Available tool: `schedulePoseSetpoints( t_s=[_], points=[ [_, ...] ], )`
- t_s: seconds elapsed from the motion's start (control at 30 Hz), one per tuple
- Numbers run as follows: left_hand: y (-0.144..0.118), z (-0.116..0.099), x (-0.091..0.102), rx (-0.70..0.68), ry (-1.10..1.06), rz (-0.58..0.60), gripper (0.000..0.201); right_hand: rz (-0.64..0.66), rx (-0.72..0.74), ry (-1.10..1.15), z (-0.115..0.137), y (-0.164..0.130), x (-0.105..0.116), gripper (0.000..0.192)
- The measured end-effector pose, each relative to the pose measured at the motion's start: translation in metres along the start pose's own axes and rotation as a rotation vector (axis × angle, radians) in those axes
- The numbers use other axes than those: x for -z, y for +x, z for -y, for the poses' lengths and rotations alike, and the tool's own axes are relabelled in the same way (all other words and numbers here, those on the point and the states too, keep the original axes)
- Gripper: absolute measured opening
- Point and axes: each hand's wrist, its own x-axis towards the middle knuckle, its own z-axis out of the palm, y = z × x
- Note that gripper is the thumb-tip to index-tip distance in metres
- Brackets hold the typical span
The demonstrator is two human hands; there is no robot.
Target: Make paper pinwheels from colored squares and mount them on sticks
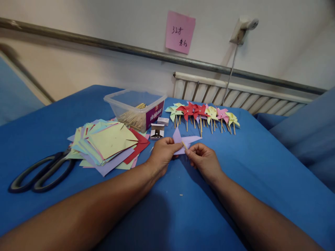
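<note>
In the middle of the frame we hold a purple paper pinwheel [184,142] between our two hands, just above the blue table [261,167]. Our left hand [162,154] is closed on the left side of the paper, with the thumb on top. Our right hand [204,159] pinches something thin at the middle of the pinwheel; it looks like a small stick or pin, but it is too small to tell for sure. The hands are very close, almost touching. To do this step well, we think we should keep the folded points flat with the left thumb and push straight through the middle with the right, slow and gentle, so the paper does not rip or slip. Left of center lies a stack of colored paper squares [107,144], and big black scissors [39,172] lie at the far left. Behind our hands sits a small open box [157,132], and behind that a clear plastic tub [136,106] with thin sticks in it. A row of finished pinwheels [202,113] lies at the upper middle. A pink note [180,32] hangs on the wall.
</note>
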Motion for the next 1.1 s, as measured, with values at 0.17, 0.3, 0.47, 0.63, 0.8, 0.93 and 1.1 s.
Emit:
schedulePoseSetpoints(
  t_s=[0.17, 0.3, 0.47, 0.63, 0.8, 0.93, 1.1],
  points=[
    [0.0005, 0.0013, 0.0005, -0.005, 0.003, 0.009, 0.029, -0.009, -0.012, 0.004, 0.0018, 0.0003, 0.0001, 0.032],
    [0.0012, 0.0009, 0.0004, -0.006, 0.014, 0.01, 0.029, -0.003, -0.015, -0.002, 0.0038, -0.0001, 0.0003, 0.031],
    [0.001, -0.0004, -0.0003, -0.008, 0.008, -0.005, 0.032, -0.006, -0.011, 0.0, 0.0045, -0.0009, -0.0001, 0.033],
    [0.0006, -0.0005, -0.0004, -0.012, 0.018, -0.001, 0.025, 0.009, -0.001, -0.012, 0.0026, -0.0009, -0.0006, 0.032],
    [0.0004, -0.001, -0.0002, -0.012, 0.009, 0.004, 0.028, -0.004, 0.011, -0.012, 0.0036, -0.0009, -0.001, 0.031],
    [-0.001, -0.001, -0.0017, -0.012, 0.016, 0.007, 0.031, -0.034, 0.081, -0.012, 0.004, -0.0027, -0.0011, 0.027],
    [-0.0015, 0.0014, -0.0037, -0.092, 0.098, -0.015, 0.031, -0.057, 0.189, -0.159, -0.0008, -0.0043, 0.0006, 0.02]
  ],
)
